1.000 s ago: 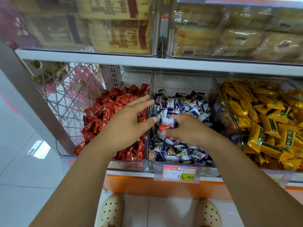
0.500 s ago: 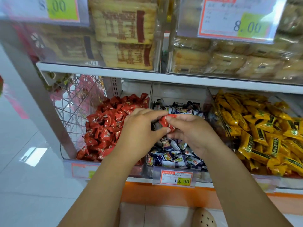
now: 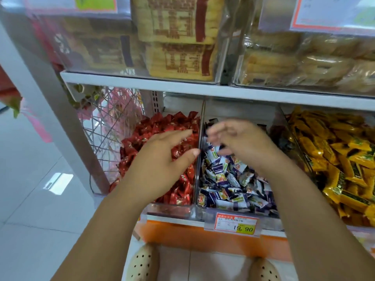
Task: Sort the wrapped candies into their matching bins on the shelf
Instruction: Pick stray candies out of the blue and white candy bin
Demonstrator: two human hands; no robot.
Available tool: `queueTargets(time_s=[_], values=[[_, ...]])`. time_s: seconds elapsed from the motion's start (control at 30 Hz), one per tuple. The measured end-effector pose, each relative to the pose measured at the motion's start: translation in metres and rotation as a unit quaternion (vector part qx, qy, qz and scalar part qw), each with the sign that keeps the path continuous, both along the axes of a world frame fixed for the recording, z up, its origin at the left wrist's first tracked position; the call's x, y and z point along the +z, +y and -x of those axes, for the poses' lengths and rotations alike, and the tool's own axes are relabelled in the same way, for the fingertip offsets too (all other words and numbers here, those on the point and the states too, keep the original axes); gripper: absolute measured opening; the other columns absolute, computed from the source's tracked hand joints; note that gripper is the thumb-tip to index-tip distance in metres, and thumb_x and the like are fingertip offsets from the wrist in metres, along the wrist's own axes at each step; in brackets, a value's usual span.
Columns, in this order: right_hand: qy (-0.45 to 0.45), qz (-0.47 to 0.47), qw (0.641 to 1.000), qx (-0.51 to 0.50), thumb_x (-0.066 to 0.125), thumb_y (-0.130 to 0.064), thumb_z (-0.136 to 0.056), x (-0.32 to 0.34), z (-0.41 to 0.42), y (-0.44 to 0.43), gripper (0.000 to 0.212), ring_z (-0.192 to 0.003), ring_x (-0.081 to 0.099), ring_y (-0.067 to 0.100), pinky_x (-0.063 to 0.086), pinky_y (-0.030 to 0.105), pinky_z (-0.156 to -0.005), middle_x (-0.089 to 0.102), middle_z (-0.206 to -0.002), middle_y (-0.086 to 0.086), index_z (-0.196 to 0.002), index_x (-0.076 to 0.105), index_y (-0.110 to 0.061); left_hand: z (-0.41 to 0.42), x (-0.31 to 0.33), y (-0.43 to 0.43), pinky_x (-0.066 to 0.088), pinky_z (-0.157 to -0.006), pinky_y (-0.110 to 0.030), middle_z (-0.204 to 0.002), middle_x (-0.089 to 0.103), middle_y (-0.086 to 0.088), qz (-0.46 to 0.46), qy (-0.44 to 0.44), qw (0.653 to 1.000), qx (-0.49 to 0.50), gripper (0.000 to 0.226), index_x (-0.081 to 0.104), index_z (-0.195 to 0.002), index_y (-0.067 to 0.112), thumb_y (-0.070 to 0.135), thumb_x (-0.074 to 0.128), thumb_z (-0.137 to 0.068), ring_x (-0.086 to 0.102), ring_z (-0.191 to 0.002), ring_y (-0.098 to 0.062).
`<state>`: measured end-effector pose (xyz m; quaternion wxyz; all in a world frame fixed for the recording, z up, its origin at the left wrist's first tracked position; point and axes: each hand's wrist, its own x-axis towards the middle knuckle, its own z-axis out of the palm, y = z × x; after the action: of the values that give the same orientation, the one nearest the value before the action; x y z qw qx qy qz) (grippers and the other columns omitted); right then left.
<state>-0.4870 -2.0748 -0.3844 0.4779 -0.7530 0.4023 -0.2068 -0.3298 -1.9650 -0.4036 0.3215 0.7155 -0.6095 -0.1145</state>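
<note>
Here's the shelf [image 3: 223, 92] in front of me, three clear bins side by side on its lower level. I'd say I'm at the drop-off step: a stray goes into its matching bin, then it's back to hunting for the next odd one out.

The left bin [image 3: 170, 211] holds the red wrapped candies [image 3: 178, 122], the middle bin [image 3: 274, 219] the blue-and-white candies [image 3: 227, 179], and the yellow candies [image 3: 334, 159] are piled on the right.

My left hand [image 3: 162, 159] is over the red pile, palm down, fingers spread and straight, gripping nothing. Whether it touches the wrappers I can't tell.

My right hand [image 3: 241, 142] hangs over the middle bin, its fingers a blur, so I can't tell if they pinch anything.

Next move calls for a careful look through the blue-and-white heap, since I can't make out any stray wrapper there.
</note>
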Motion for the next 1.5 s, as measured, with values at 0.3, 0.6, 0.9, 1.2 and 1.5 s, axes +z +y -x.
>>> queueTargets(time_s=[0.3,0.6,0.9,1.2,1.5], values=[[0.346,0.005,0.911,0.223,0.062,-0.057,-0.082,-0.065,0.011,0.015,0.037,-0.112,0.048,0.017,0.043,0.033,-0.099,0.041,-0.121,-0.003,-0.115,0.052,-0.043,0.015,-0.011,-0.003,0.006,-0.108,-0.01,-0.154,0.019,0.018,-0.073,-0.002,0.994,-0.079,0.067,0.018,-0.151,0.032,0.033,0.053,-0.094,0.011,-0.14,0.003],[0.24,0.192,0.948,0.085,0.069,-0.007,-0.081,-0.077,0.011,-0.006,0.029,-0.073,0.052,0.017,0.05,0.033,-0.068,0.054,-0.079,-0.006,-0.085,0.058,-0.034,0.013,-0.012,-0.003,0.005,-0.089,0.01,-0.137,0.018,0.035,-0.085,0.036,0.993,-0.073,0.066,0.021,-0.148,0.04,0.033,0.056,-0.093,0.011,-0.123,0.02],[0.213,0.168,0.962,-0.025,0.069,-0.023,-0.087,-0.036,0.041,-0.036,0.039,-0.12,0.051,0.017,0.037,0.024,-0.094,0.051,-0.137,-0.002,-0.123,0.06,-0.034,0.007,-0.009,-0.002,0.007,-0.091,0.005,-0.132,0.011,0.043,-0.108,0.047,0.989,-0.085,0.067,0.019,-0.146,0.048,0.046,0.054,-0.089,0.008,-0.12,0.024],[0.279,0.161,0.946,0.02,0.07,-0.027,-0.085,-0.041,0.04,-0.025,0.032,-0.106,0.047,0.01,0.038,0.021,-0.087,0.059,-0.118,-0.002,-0.117,0.066,-0.026,0.008,-0.007,-0.002,0.011,-0.104,-0.011,-0.133,0.012,0.039,-0.11,0.046,0.989,-0.087,0.068,0.018,-0.147,0.045,0.044,0.054,-0.09,0.01,-0.124,0.018],[0.377,0.201,0.901,0.068,0.075,-0.037,-0.078,-0.055,0.029,-0.021,0.035,-0.119,0.031,0.021,0.039,0.041,-0.097,0.043,-0.115,-0.002,-0.111,0.067,-0.036,0.005,-0.007,-0.001,0.018,-0.105,-0.018,-0.134,0.02,0.034,-0.119,0.045,0.988,-0.084,0.068,0.016,-0.145,0.051,0.05,0.053,-0.088,0.011,-0.123,0.015]])
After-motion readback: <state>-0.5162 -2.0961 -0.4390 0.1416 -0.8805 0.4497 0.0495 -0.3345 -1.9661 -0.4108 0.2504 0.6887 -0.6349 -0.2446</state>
